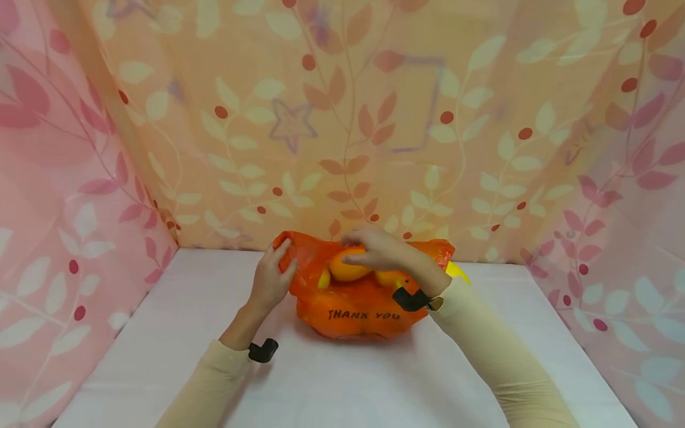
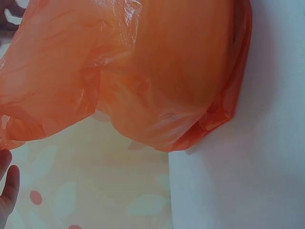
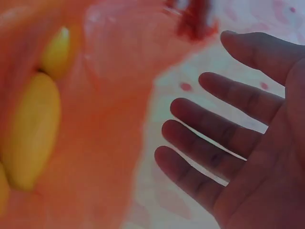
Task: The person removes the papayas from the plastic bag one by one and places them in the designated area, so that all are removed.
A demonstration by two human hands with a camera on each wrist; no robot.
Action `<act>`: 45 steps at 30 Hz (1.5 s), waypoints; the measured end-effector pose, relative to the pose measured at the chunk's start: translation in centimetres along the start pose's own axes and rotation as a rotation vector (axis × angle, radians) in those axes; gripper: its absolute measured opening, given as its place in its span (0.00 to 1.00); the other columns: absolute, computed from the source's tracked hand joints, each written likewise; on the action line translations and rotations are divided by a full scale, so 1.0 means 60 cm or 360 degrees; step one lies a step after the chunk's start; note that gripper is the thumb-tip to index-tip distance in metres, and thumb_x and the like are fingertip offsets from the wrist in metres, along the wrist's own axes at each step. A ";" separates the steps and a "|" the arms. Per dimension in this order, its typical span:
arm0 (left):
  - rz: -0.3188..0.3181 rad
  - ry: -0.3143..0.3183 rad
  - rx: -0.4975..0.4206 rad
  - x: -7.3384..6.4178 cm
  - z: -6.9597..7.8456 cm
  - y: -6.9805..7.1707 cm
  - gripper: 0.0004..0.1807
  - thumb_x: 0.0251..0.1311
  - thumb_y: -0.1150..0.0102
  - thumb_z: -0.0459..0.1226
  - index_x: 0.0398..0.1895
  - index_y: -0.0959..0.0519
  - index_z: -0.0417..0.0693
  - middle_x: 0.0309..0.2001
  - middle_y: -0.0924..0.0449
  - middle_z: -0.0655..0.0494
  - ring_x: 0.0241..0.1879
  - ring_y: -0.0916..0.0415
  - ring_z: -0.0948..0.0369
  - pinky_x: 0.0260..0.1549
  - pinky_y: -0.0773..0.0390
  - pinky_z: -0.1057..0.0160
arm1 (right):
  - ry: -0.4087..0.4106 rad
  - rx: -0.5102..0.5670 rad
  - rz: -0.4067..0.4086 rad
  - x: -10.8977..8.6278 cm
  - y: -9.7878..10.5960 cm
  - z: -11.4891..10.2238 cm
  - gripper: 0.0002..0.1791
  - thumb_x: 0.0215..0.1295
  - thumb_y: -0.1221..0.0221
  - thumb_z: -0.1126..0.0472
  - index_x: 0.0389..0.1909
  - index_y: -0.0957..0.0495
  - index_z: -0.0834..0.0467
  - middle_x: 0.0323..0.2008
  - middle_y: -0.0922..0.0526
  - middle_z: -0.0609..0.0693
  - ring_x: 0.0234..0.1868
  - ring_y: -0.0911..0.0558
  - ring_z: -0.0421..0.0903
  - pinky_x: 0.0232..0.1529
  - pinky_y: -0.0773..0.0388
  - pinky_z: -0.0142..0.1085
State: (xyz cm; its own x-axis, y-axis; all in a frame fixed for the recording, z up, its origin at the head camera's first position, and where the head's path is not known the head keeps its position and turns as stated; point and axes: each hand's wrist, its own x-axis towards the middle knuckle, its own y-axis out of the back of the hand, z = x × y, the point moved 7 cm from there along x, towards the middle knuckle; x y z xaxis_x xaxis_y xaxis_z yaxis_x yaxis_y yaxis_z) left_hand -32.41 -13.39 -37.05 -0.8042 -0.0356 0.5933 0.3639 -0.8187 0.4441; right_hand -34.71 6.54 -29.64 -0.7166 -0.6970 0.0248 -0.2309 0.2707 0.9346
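An orange plastic bag [image 1: 358,333] printed "THANK YOU" sits on the table with its mouth open. Inside lie an orange rounded fruit [image 1: 348,268] and smaller yellow fruits [image 1: 324,278]; one looks like a mango [image 3: 32,129] in the right wrist view. My left hand [image 1: 272,279] holds the bag's raised left edge, some fingertips hidden by the plastic. In the left wrist view, fingers [image 2: 10,188] show beside that edge. Over the bag's mouth hovers my right hand [image 1: 377,249], its fingers spread and nothing in them.
Part of a yellow thing [image 1: 457,272] shows behind the bag's right side, on the white table [image 1: 176,345]. Leaf-patterned cloth [image 1: 342,119] hangs close behind the bag, and pink cloth [image 1: 43,178] walls both sides.
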 end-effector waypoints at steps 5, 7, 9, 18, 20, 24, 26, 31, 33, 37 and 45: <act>0.0006 -0.0035 -0.0043 0.006 0.005 0.002 0.25 0.60 0.41 0.28 0.61 0.28 0.29 0.63 0.30 0.32 0.62 0.29 0.39 0.61 0.28 0.41 | -0.0088 0.0042 -0.0106 0.029 -0.047 0.016 0.21 0.67 0.42 0.51 0.55 0.22 0.58 0.50 0.18 0.52 0.51 0.21 0.49 0.55 0.22 0.42; 0.0005 -0.0035 -0.0046 0.005 0.006 0.002 0.25 0.60 0.41 0.29 0.61 0.27 0.29 0.63 0.29 0.32 0.62 0.29 0.38 0.61 0.29 0.41 | -0.0136 0.0103 -0.0121 0.040 -0.064 0.025 0.18 0.67 0.41 0.52 0.52 0.20 0.58 0.45 0.17 0.51 0.45 0.20 0.48 0.49 0.21 0.39; 0.0003 -0.0026 -0.0033 0.004 0.003 0.001 0.25 0.60 0.41 0.29 0.61 0.28 0.30 0.63 0.30 0.32 0.62 0.29 0.39 0.61 0.29 0.41 | -0.0188 0.0147 -0.0123 0.049 -0.080 0.034 0.18 0.66 0.41 0.52 0.51 0.20 0.58 0.42 0.17 0.49 0.40 0.21 0.46 0.45 0.22 0.36; 0.0018 -0.0041 0.0007 0.002 0.003 0.002 0.25 0.59 0.40 0.29 0.61 0.27 0.29 0.62 0.29 0.32 0.61 0.28 0.39 0.59 0.27 0.41 | -0.0343 0.0105 -0.0146 0.077 -0.130 0.055 0.24 0.66 0.41 0.51 0.59 0.24 0.60 0.50 0.18 0.58 0.46 0.22 0.50 0.54 0.23 0.44; 0.0007 -0.0023 -0.0006 0.002 0.004 0.001 0.26 0.60 0.40 0.29 0.61 0.28 0.29 0.63 0.29 0.32 0.62 0.29 0.38 0.60 0.28 0.42 | -0.0372 0.0092 -0.0163 0.082 -0.139 0.057 0.25 0.66 0.41 0.51 0.59 0.25 0.60 0.49 0.18 0.57 0.45 0.23 0.49 0.54 0.23 0.43; -0.0010 0.0010 -0.0001 0.000 0.005 0.001 0.26 0.61 0.40 0.30 0.62 0.28 0.30 0.63 0.29 0.33 0.62 0.29 0.39 0.60 0.27 0.43 | -0.0422 0.0104 -0.0192 0.090 -0.155 0.060 0.26 0.66 0.40 0.51 0.61 0.26 0.59 0.43 0.19 0.52 0.42 0.24 0.48 0.50 0.23 0.40; -0.0009 0.0012 0.0005 0.000 0.006 0.002 0.26 0.61 0.40 0.31 0.62 0.28 0.30 0.63 0.29 0.33 0.62 0.29 0.39 0.60 0.28 0.43 | -0.0448 0.0131 -0.0188 0.093 -0.160 0.062 0.26 0.65 0.39 0.52 0.61 0.27 0.59 0.39 0.20 0.51 0.40 0.25 0.48 0.48 0.24 0.39; 0.0011 -0.0016 0.0016 0.001 0.011 0.003 0.26 0.59 0.40 0.30 0.62 0.28 0.30 0.62 0.29 0.32 0.61 0.29 0.39 0.60 0.28 0.42 | -0.0452 0.0177 -0.0130 0.101 -0.172 0.064 0.25 0.64 0.38 0.54 0.59 0.25 0.61 0.39 0.18 0.50 0.38 0.24 0.46 0.50 0.23 0.38; 0.0012 -0.0024 0.0013 0.001 0.013 0.003 0.26 0.59 0.40 0.30 0.61 0.28 0.30 0.62 0.29 0.32 0.61 0.29 0.38 0.60 0.28 0.42 | -0.0436 0.0190 -0.0107 0.104 -0.177 0.064 0.22 0.64 0.38 0.55 0.56 0.24 0.62 0.37 0.18 0.50 0.36 0.24 0.45 0.47 0.22 0.36; -0.0004 -0.0037 0.0015 0.000 0.012 0.003 0.26 0.60 0.40 0.31 0.62 0.28 0.29 0.62 0.29 0.32 0.61 0.29 0.38 0.61 0.29 0.41 | -0.0420 0.0184 -0.0073 0.111 -0.190 0.065 0.14 0.63 0.37 0.57 0.46 0.22 0.60 0.30 0.23 0.48 0.32 0.26 0.45 0.38 0.26 0.34; -0.0004 -0.0030 0.0016 -0.002 0.009 0.003 0.27 0.59 0.39 0.30 0.62 0.28 0.29 0.62 0.29 0.32 0.61 0.29 0.37 0.62 0.31 0.39 | -0.0496 0.0139 -0.0029 0.120 -0.208 0.060 0.14 0.61 0.36 0.60 0.46 0.23 0.61 0.34 0.20 0.51 0.33 0.26 0.46 0.38 0.26 0.34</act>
State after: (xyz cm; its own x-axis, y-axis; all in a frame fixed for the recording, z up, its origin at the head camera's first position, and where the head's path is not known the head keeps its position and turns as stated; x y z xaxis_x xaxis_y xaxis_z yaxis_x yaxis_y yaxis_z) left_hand -31.96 -13.23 -36.66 -0.7961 -0.0226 0.6047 0.3668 -0.8129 0.4525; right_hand -39.37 0.53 -42.40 -0.8758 -0.4690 -0.1140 -0.2913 0.3255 0.8995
